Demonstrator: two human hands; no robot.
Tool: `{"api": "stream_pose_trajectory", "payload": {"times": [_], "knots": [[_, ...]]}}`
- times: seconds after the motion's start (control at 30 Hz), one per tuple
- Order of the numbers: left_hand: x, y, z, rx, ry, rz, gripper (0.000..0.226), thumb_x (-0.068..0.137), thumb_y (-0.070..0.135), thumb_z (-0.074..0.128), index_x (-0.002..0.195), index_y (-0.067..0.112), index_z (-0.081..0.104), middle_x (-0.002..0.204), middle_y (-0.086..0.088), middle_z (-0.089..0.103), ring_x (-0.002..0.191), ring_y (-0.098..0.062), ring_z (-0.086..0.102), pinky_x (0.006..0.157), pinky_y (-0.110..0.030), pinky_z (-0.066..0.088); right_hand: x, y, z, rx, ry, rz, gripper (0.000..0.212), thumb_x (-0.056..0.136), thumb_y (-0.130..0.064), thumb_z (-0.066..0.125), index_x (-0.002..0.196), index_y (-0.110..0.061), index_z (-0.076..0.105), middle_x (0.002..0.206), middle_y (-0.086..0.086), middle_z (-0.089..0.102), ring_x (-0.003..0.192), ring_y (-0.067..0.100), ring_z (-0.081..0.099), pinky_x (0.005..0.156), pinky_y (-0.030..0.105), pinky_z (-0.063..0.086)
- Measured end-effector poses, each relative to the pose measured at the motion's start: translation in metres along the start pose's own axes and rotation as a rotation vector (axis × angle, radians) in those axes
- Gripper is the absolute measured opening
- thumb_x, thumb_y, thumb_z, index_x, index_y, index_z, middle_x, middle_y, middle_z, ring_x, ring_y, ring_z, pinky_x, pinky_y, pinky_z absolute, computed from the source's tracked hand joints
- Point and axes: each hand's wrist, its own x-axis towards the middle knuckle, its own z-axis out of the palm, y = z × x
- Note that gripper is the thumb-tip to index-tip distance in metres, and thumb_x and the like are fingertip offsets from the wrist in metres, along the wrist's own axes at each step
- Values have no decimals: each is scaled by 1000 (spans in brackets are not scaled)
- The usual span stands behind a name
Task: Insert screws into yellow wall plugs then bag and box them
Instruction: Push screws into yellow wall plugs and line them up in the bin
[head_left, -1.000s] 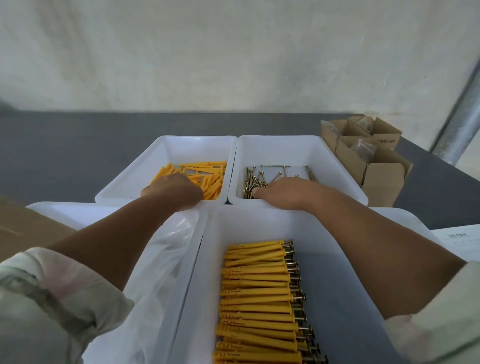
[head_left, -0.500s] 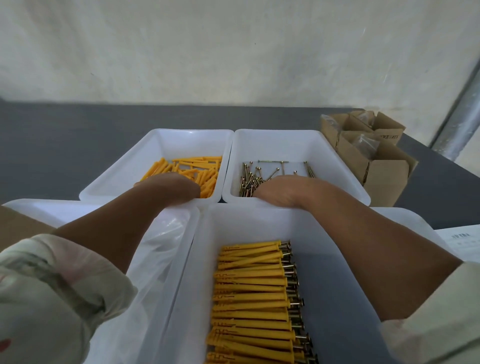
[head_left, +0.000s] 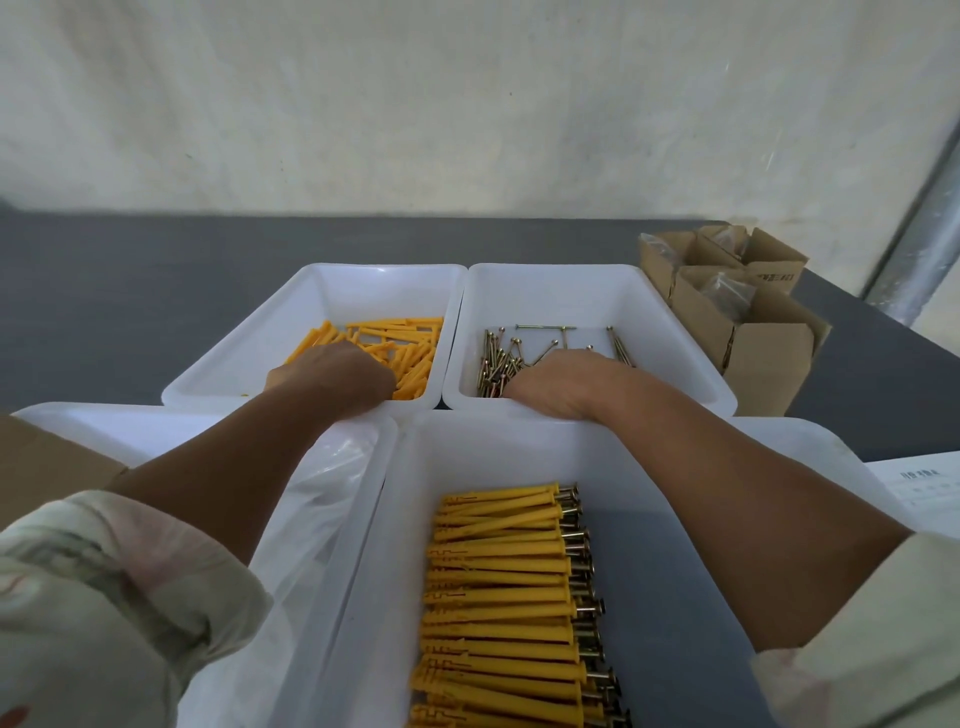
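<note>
No writing can be read. At about 2 o'clock a flap of the cardboard box (head_left: 772, 274) carries a short line of dark print, too blurred to make out. At 3 o'clock a paper sheet (head_left: 922, 486) shows faint printed lines too small to read.

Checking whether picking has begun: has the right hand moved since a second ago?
No. The right hand stays at the screw tray's near rim, beside the screws.
</note>
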Motion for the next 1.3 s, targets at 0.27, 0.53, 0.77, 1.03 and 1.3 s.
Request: {"api": "stream_pose_trajectory", "payload": {"times": [0.27,0.53,0.77,1.03,1.3], "knots": [[1,-4,4,-78,122,15,23,79,27,46,92,22,64,95,6,59,88,-22,52,73,-35,36,5,4,4,113,138,25,27,81,-47,50,74,-20,52,78,-3,49,70,11,45,54,28,31],[-9,-3,0,-173,235,-3,19,85,33,53,95,29,68,98,7,60,88,-21,50,71,-32,35,5,8,6,88,261,-54,36,81,-53,52,70,-20,60,72,-3,56,68,12,51,52,28,33],[-17,-8,-5,-481,249,3,26,85,47,60,68,28,63,73,7,61,76,-21,54,58,-27,31,-4,10,5,153,376,-156,31,83,-39,56,81,-15,76,74,1,68,70,14,59,59,26,45],[-37,7,-30,-1241,125,-27,14,91,22,64,86,9,67,70,-2,64,64,-14,62,59,-23,49,-10,8,4,145,400,-173,27,87,-37,58,90,-19,78,99,0,68,89,19,61,78,33,52],[-82,40,-46,-1697,-186,-62,21,99,20,56,85,7,64,72,-7,62,57,-17,68,54,-33,59,-17,8,4,249,457,-171,31,87,-38,62,113,-24,71,129,-2,55,116,22,55,92,33,42]]}}
